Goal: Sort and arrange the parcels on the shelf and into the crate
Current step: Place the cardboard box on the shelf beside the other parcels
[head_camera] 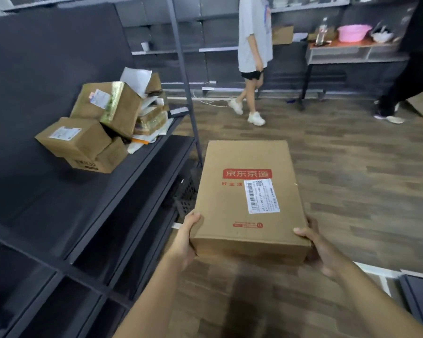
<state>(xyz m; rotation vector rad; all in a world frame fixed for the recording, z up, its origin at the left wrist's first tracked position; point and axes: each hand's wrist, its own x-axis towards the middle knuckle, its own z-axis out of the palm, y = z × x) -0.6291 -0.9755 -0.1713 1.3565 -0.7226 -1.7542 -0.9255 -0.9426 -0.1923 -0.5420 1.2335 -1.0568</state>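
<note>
**parcel_pete:** so the big dark shelf (pixel 59 196) on the left is being used as the drop zone? the pile of parcels (pixel 100 125) is being left heaped at its far end, with boxes tilted on each other and mailers stuffed between them. doesn't look like anything there is being arranged yet

**boxwrangler:** pretty much. the board nearer the camera is being left bare, probably so tidy rows are being made possible. the flat box (pixel 242 154) is being carried in front of the shelf, up off the floor, long side pointing away and top face roughly level

**parcel_pete:** and the black crate (pixel 186 198)? only a bit of lattice is being shown, low down just left of the box, and the rest is being hidden by the box

**boxwrangler:** yeah, how full it is can't be told. my guess is shelf or crate is being decided right now

**parcel_pete:** grip?

**boxwrangler:** it's being clamped at both near corners. the left hand (pixel 188 237) is being hooked over the top edge by the thumb, and the right hand (pixel 322 252) is being used the same way on the other side. fingers are being tucked underneath, out of sight. two hands are likely being used because a wide thin carton would be twisting otherwise. the white label (pixel 261 196) is being held face up, likely so it's being read before sorting
</note>
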